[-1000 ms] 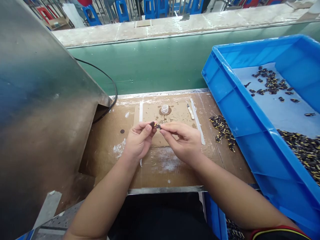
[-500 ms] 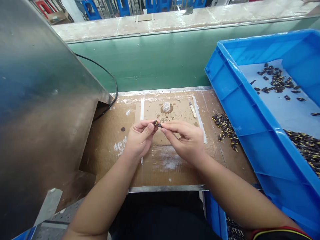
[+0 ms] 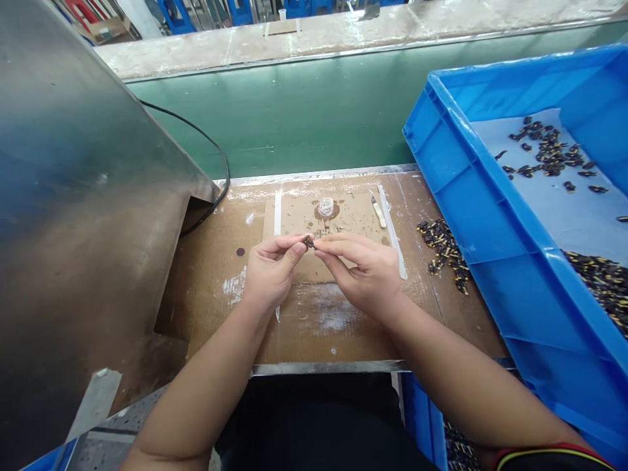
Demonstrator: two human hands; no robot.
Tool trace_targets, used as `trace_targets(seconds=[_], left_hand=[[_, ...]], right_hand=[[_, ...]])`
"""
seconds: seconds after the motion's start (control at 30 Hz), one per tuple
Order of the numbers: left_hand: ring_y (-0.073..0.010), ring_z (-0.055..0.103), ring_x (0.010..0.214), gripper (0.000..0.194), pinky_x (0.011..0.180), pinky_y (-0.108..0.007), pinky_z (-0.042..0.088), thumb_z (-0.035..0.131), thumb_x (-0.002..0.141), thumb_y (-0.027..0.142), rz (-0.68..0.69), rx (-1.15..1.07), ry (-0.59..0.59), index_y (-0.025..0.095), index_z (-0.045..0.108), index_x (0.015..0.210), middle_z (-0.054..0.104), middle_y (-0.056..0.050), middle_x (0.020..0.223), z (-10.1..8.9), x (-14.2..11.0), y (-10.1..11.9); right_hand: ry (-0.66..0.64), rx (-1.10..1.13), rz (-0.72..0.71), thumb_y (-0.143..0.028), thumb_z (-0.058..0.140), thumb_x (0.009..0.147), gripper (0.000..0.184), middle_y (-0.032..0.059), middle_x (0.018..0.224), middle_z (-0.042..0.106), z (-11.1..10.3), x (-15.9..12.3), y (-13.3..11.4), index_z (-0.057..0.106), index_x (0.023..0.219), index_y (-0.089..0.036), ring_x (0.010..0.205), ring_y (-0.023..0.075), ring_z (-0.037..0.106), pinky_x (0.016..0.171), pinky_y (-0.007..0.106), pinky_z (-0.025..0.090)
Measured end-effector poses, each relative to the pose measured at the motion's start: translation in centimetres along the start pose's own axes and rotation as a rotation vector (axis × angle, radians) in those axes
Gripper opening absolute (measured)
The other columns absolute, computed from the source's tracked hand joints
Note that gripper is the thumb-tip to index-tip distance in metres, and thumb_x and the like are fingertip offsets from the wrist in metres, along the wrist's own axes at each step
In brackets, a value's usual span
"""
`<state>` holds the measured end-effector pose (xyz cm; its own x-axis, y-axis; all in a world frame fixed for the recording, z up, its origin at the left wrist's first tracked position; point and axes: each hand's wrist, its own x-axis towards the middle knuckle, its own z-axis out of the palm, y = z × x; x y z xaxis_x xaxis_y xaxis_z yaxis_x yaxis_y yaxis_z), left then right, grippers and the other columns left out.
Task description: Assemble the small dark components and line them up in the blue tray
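Observation:
Between my fingertips is a small black-and-yellow part (image 3: 309, 243), too small to name exactly. My left hand (image 3: 271, 267) pinches it from the left with thumb and forefinger. From the right, my right hand (image 3: 364, 267) grips its other end the same way. Both hands are over a cardboard sheet (image 3: 299, 212) taped to the bench. Just beyond them on the sheet stands a small clear cup (image 3: 326, 207) in a damp brown stain. A knife with a pale handle (image 3: 379, 214) lies near the sheet's right tape strip.
Similar black-and-yellow parts (image 3: 444, 252) lie heaped at right, against a large blue crate (image 3: 495, 216) holding more of them on white paper. A metal cabinet (image 3: 93, 196) with a black cable (image 3: 223, 157) takes up the left. A dark disc (image 3: 240, 252) lies left of my hands.
The small part has turned a little between my fingertips, and less of its yellow shows. My hands stay in nearly the same place; the whole view has shifted slightly.

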<state>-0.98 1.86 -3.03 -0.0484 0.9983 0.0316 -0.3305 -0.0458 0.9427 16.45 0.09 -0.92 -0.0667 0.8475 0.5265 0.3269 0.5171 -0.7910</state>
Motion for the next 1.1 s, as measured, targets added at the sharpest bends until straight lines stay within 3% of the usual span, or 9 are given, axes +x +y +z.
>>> trace_targets(seconds=[0.3, 0.47, 0.67, 0.93, 1.1], left_hand=[[-0.0224, 0.076, 0.110, 0.011, 0.108, -0.042, 0.060, 0.086, 0.086, 0.029, 0.188, 0.151, -0.035, 0.028, 0.085, 0.096, 0.081, -0.007, 0.115, 0.2, -0.7, -0.6], [-0.0236, 0.073, 0.118, 0.015, 0.110, -0.042, 0.058, 0.085, 0.087, 0.032, 0.236, 0.233, -0.038, 0.026, 0.085, 0.101, 0.078, -0.010, 0.121, 0.5, -0.5, -0.3], [-0.0224, 0.074, 0.107, 0.013, 0.104, -0.041, 0.060, 0.082, 0.088, 0.032, 0.353, 0.363, -0.020, 0.025, 0.085, 0.099, 0.077, -0.010, 0.113, 0.7, -0.6, -0.4], [-0.0222, 0.074, 0.106, 0.015, 0.101, -0.038, 0.059, 0.079, 0.089, 0.032, 0.394, 0.415, -0.028, 0.022, 0.084, 0.100, 0.077, -0.011, 0.112, 0.1, -0.7, -0.5], [-0.0227, 0.073, 0.108, 0.022, 0.091, -0.032, 0.062, 0.081, 0.085, 0.032, 0.394, 0.385, -0.081, 0.020, 0.083, 0.103, 0.075, -0.014, 0.119, 0.1, -0.8, -0.3]], right_hand=[[0.033, -0.016, -0.012, -0.025, 0.073, 0.096, 0.016, -0.0015, 0.107, 0.083, -0.1, 0.0, 0.3, 0.082, 0.104, -0.035, 0.098, 0.0219, 0.079, 0.096, 0.042, 0.067], [0.062, -0.078, -0.051, -0.027, 0.072, 0.097, 0.014, -0.0003, 0.107, 0.083, 0.0, 0.1, 0.7, 0.081, 0.105, -0.034, 0.099, 0.0219, 0.078, 0.096, 0.042, 0.067], [0.102, -0.112, -0.082, -0.027, 0.069, 0.097, 0.015, 0.0017, 0.105, 0.082, 0.2, 0.2, 1.1, 0.079, 0.107, -0.032, 0.098, 0.0216, 0.078, 0.095, 0.040, 0.066], [0.073, -0.076, -0.203, -0.024, 0.067, 0.096, 0.010, 0.0040, 0.102, 0.081, 0.7, 0.0, 1.5, 0.075, 0.094, -0.030, 0.099, 0.0196, 0.076, 0.092, 0.037, 0.064], [0.089, -0.156, -0.289, -0.026, 0.064, 0.097, 0.013, 0.0062, 0.108, 0.079, 0.5, 0.3, 1.5, 0.074, 0.090, -0.029, 0.102, 0.0191, 0.076, 0.095, 0.037, 0.063]])
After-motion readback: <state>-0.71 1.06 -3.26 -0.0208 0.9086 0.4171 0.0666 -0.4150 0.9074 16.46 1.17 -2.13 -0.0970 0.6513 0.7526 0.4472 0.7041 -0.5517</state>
